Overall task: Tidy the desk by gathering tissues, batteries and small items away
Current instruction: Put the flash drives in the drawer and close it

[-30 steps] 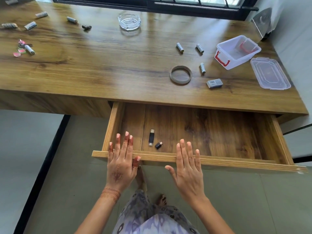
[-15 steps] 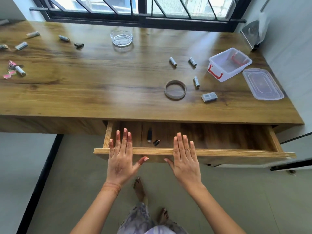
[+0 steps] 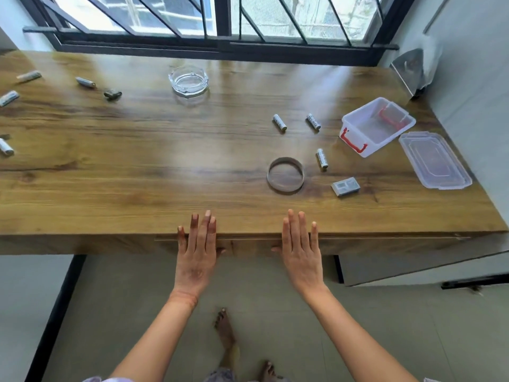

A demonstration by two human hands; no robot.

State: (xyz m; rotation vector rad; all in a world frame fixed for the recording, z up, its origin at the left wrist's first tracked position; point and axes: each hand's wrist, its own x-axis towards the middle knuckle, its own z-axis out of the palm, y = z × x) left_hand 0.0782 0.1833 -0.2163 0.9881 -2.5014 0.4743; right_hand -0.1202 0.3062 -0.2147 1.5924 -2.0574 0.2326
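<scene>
My left hand [image 3: 197, 255] and my right hand [image 3: 301, 250] lie flat with straight fingers against the front of the closed drawer [image 3: 248, 245] at the desk's near edge. Three batteries [image 3: 279, 122] [image 3: 313, 121] [image 3: 322, 158] lie on the wooden desk [image 3: 137, 161] right of centre. A tape ring [image 3: 285, 175] and a small grey block [image 3: 345, 186] sit nearer to me. An open clear box with red handles [image 3: 377, 125] stands at the right, its lid [image 3: 433, 159] beside it. More batteries [image 3: 86, 82] [image 3: 28, 76] [image 3: 8, 98] [image 3: 5, 146] and a small dark item [image 3: 112, 94] lie far left.
A glass ashtray [image 3: 189, 81] stands at the back centre near the barred window [image 3: 220, 20]. A wall [image 3: 473, 92] closes the right side, with a shiny object [image 3: 410, 70] in the corner. My bare feet [image 3: 224, 326] stand on the grey floor below.
Both hands have pushed the drawer in until it is closed flush with the desk front. The two small dark items inside it are now hidden. The view has tilted up toward the window.
</scene>
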